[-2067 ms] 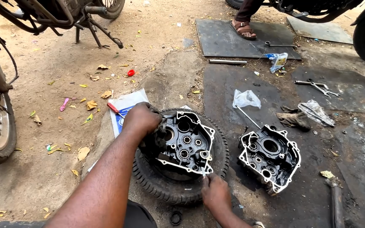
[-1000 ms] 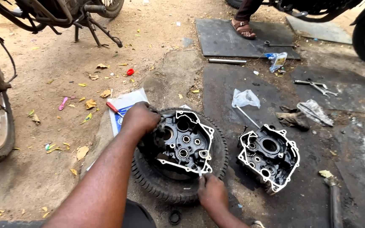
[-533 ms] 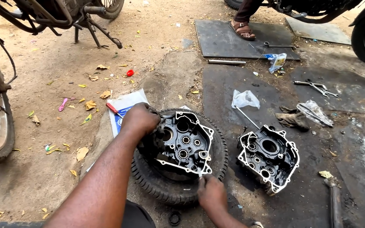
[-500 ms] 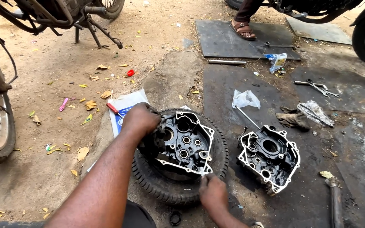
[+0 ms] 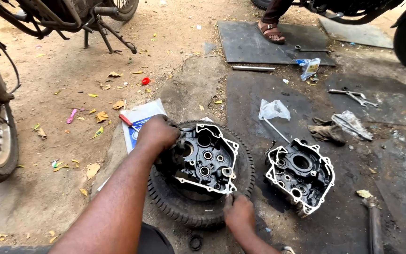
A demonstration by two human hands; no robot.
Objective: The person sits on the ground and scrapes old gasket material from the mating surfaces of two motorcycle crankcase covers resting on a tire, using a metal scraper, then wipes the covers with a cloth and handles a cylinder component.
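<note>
The black cast-metal engine case half with bright machined edges (image 5: 203, 160) lay open side up on a small black rubber tyre (image 5: 198, 207) on the ground. The left hand (image 5: 157, 134) was curled over the case's upper left rim, fingers closed on the edge. The right hand (image 5: 238, 214) sat at the case's lower right corner, fingers pinched narrow against the pale rim; whether they held anything small could not be told.

Compared with the view two seconds before, the left hand kept the same grip on the rim and the case had not shifted on the tyre. The right hand had slipped slightly nearer along the lower edge, then settled at the corner, where it matched the view half a second earlier.

A second black engine case half with a silvery gasket face (image 5: 300, 174) lay just beside the tyre on the dark oily mat (image 5: 400, 155), unmoved. A red-handled screwdriver (image 5: 128, 122) rested on a white and blue sheet (image 5: 142, 115) behind the left hand. A crumpled clear plastic bag (image 5: 273, 109) and a grey rag (image 5: 327, 133) lay further back.
</note>
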